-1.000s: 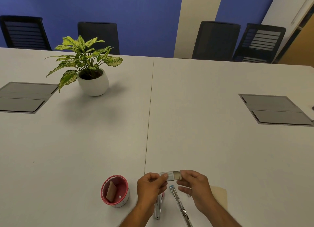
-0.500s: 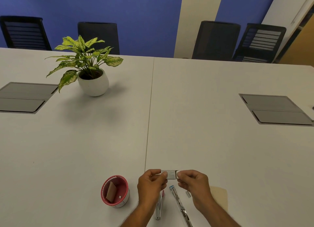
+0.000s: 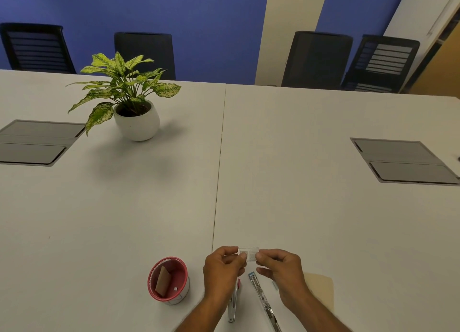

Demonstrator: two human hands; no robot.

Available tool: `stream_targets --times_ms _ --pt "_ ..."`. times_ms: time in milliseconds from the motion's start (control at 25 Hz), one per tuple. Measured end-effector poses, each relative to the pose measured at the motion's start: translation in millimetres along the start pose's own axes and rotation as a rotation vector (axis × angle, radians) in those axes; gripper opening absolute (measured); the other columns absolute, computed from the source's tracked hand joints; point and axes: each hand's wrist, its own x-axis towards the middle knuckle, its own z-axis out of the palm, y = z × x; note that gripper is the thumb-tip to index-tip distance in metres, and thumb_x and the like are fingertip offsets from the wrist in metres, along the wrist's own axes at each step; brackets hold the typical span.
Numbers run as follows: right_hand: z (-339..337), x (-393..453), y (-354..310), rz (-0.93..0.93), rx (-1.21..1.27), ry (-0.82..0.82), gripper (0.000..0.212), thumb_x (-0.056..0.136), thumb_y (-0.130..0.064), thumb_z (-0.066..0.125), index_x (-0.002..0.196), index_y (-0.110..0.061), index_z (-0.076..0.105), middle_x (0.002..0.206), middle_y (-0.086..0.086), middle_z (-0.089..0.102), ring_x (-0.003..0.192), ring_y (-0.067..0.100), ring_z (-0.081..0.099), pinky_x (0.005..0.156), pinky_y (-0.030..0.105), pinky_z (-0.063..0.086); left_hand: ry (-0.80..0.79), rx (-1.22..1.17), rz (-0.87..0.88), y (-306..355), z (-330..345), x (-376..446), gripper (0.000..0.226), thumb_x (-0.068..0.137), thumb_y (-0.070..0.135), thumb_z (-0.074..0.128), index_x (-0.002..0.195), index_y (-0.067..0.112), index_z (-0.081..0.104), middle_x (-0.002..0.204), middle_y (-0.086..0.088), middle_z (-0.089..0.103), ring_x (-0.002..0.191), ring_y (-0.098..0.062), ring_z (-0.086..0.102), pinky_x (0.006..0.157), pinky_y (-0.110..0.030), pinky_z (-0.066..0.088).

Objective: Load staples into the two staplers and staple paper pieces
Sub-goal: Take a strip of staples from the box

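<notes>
A small staple box [image 3: 249, 253] is being held above the near edge of the white table [image 3: 298, 207], pinched at its two ends between both hands. The left end is being gripped by the curled thumb and fingers of the left hand [image 3: 222, 269], and the right end is being pinched by the fingertips of the right hand [image 3: 280, 269]; the other fingers of that hand are being kept loosely curled.

Below the hands, two staplers are lying opened out flat on the table: one with a red tip [image 3: 233, 302], partly hidden by the left wrist, and one with a blue tip [image 3: 261, 299], just beside the right hand. A cream sheet of paper [image 3: 321, 287] is lying to the right, partly covered by the right forearm. A red cup [image 3: 168, 280] holding a brown slip is standing to the left, near the left hand. A potted plant [image 3: 132, 103] is standing far back on the left.
</notes>
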Motion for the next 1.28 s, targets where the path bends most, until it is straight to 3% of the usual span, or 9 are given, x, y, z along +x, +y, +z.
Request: stream_targets --times_ms 200,320,520,640,760,880,960,1120,1280 --pt "5.7 5.8 5.9 0.011 -0.012 0.055 0.010 0.076 0.010 0.076 0.080 0.001 0.079 0.088 0.019 0.077 0.077 0.032 0.074 0.068 0.033 0.061 -0.027 0.156 0.036 -0.8 1.0 5.5 0.021 0.088 0.016 0.071 0.108 0.016 0.077 0.101 0.000 0.077 0.088 -0.016 0.073 0.082 -0.033 0.062" --pt "11.1 11.9 10.4 0.002 -0.058 0.110 0.013 0.076 0.008 0.078 0.083 -0.003 0.079 0.085 0.019 0.076 0.077 0.031 0.075 0.068 0.034 0.062 -0.052 0.284 0.055 -1.7 3.5 11.0 0.024 0.093 0.019 0.062 0.112 0.020 0.076 0.106 0.001 0.076 0.088 -0.011 0.066 0.083 -0.026 0.056" --pt "19.6 25.0 17.9 -0.004 -0.221 0.180 0.020 0.077 0.005 0.075 0.079 -0.015 0.077 0.080 0.011 0.078 0.077 0.028 0.075 0.067 0.033 0.063 -0.038 0.367 -0.016 -5.0 1.0 26.1 0.038 0.093 0.015 0.058 0.131 0.014 0.058 0.120 -0.002 0.069 0.103 -0.015 0.062 0.086 -0.021 0.049" --pt "21.5 31.1 22.5 0.029 -0.417 0.131 0.025 0.082 0.002 0.065 0.097 -0.014 0.076 0.093 0.006 0.077 0.086 0.024 0.073 0.079 0.037 0.062 -0.088 0.416 -0.056 -8.2 -1.2 33.8 0.048 0.091 0.006 0.051 0.137 0.015 0.047 0.124 -0.004 0.067 0.100 -0.017 0.064 0.071 -0.016 0.050" --pt "22.9 33.5 24.7 0.069 -0.595 0.026 0.044 0.082 0.003 0.058 0.122 -0.014 0.066 0.114 0.004 0.073 0.101 0.016 0.068 0.083 0.026 0.056 -0.159 0.477 -0.098 -13.5 -2.9 38.9 0.054 0.089 0.001 0.047 0.141 0.015 0.040 0.136 -0.008 0.060 0.097 -0.016 0.065 0.064 -0.015 0.051" --pt "24.1 34.7 27.1 0.100 -0.671 -0.067 0.058 0.081 0.006 0.056 0.136 -0.011 0.055 0.132 0.007 0.065 0.115 0.018 0.064 0.089 0.026 0.054 -0.217 0.508 -0.115 -18.6 -3.9 42.3 0.058 0.088 -0.002 0.046 0.142 0.015 0.037 0.141 -0.007 0.056 0.089 -0.011 0.065 0.055 -0.011 0.046" --pt "24.2 35.1 29.3 0.116 -0.721 -0.113 0.062 0.080 0.006 0.056 0.140 -0.011 0.050 0.137 0.007 0.061 0.118 0.018 0.062 0.092 0.027 0.053 -0.241 0.526 -0.125 -21.7 -4.0 43.5 0.059 0.087 -0.002 0.046 0.143 0.015 0.035 0.142 -0.006 0.055 0.094 -0.013 0.065 0.060 -0.012 0.047" --pt "24.2 34.1 29.7 0.104 -0.815 -0.203 0.066 0.081 0.005 0.056 0.144 -0.012 0.046 0.143 0.004 0.057 0.114 0.014 0.059 0.083 0.011 0.045 -0.277 0.550 -0.151 -27.9 -5.7 45.0 0.063 0.087 0.000 0.049 0.146 0.015 0.032 0.146 -0.006 0.052 0.110 -0.017 0.060 0.078 -0.018 0.053" --pt "18.9 22.5 27.4 0.038 -0.960 -0.192 0.064 0.085 -0.008 0.061 0.146 -0.016 0.043 0.143 0.002 0.055 0.127 0.019 0.054 0.098 0.020 0.043 -0.260 0.575 -0.126 -29.6 -10.0 45.9 0.063 0.090 0.011 0.059 0.146 0.016 0.032 0.146 -0.006 0.049 0.114 -0.018 0.055 0.084 -0.020 0.050"
